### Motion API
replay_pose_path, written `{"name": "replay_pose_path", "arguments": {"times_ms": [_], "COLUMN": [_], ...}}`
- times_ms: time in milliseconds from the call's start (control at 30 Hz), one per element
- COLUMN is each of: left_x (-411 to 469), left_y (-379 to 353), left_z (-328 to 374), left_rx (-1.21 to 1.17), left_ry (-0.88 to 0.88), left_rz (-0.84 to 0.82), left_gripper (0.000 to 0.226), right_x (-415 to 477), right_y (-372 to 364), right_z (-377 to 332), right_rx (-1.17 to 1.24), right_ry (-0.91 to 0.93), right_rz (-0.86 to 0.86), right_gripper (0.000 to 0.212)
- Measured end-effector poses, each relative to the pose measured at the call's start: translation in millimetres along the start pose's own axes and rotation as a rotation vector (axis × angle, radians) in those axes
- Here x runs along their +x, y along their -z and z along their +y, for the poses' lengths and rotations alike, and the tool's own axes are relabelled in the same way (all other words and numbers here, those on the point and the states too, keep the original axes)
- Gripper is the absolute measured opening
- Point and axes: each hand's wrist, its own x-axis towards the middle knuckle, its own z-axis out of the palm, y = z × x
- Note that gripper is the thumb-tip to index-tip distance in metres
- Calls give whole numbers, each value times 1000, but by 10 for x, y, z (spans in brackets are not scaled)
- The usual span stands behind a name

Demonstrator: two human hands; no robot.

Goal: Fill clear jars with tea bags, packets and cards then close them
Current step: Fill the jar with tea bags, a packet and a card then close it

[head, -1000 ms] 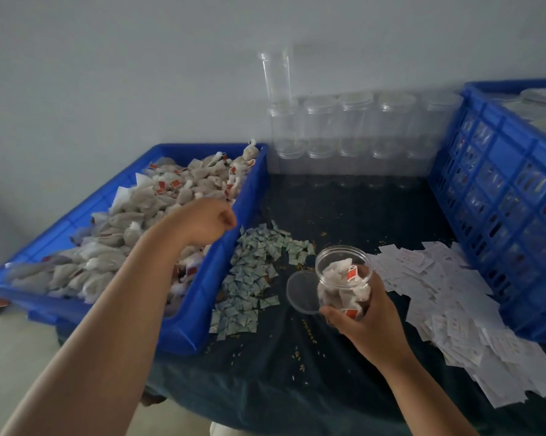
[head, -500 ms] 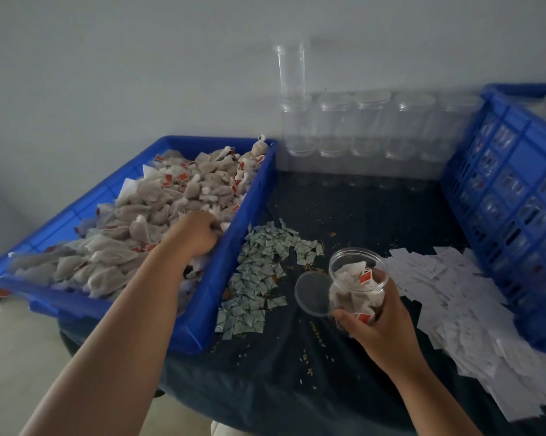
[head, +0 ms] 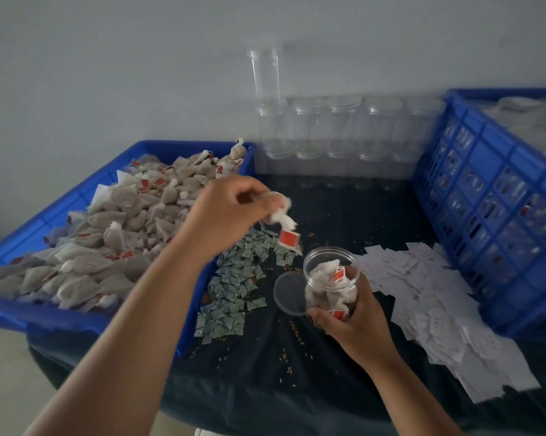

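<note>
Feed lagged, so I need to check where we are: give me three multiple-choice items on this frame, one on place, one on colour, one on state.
1. Where is the lid? A. in the blue crate B. on the dark cloth, left of the jar C. in the blue tray
2. What colour is the tag hanging from the tea bag in the left hand? A. red B. green C. black
3. The jar in the right hand is: A. empty B. capped C. open, partly filled with tea bags
Answers: 1 B, it lies flat on the cloth beside the jar; 2 A, the tag shows red; 3 C, its mouth is bare and bags show inside.
</note>
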Motion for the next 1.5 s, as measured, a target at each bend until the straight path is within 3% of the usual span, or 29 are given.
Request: {"name": "replay_pose_path", "arguments": {"times_ms": [167, 233, 300, 433, 633, 733, 800, 833, 933, 1000, 1133, 1233, 1400, 1500], "left_x": [-94, -133, -183, -269, -282, -219, -164, -143, -177, -264, -373, -387, -331, -290], "left_y": [-721, -889, -954, -925, -819, -770, -711, -676, -679, -757, -807, -786, -736, -689], "left_z": [148, 93, 54, -17, -109, -202, -370, -481, -848, -1021, -1186, -1211, -1090, -1019], "left_rx": [177, 415, 510, 424, 255, 13, 56, 179, 645, 757, 671, 628, 524, 503], "left_ry": [-118, -194, -194, -275, -81, 41, 145, 198, 333, 379, 353, 318, 262, 270], "left_rz": [-298, -462, -545, -417, -515, -197, -5, -34, -378, -470, -305, -262, -92, -107], "left_gripper": [20, 38, 53, 51, 68, 59, 38, 29, 18, 20, 7, 13, 16, 15], "right_x": [-4, -1, 0, 6, -11, -19, -9, -6, -5, 5, 40, 46, 31, 5], "right_y": [-2, 0, 5, 5, -4, -6, 2, 4, 13, 23, 72, 117, 80, 46], "right_z": [31, 46, 60, 52, 27, 21, 23, 22, 20, 15, 5, -48, 1, -29], "right_rx": [-49, -44, -26, -44, -8, 31, 36, 47, 129, 187, 232, 288, 284, 199], "right_ry": [-16, -22, -22, -10, 14, -8, -18, -21, -46, -74, -72, -67, -89, -76], "right_rz": [3, -6, -12, 5, -36, -39, -23, -19, -19, -12, 43, 75, 13, -12], "right_gripper": [66, 64, 68, 63, 78, 78, 79, 79, 77, 74, 44, 31, 55, 60]}}
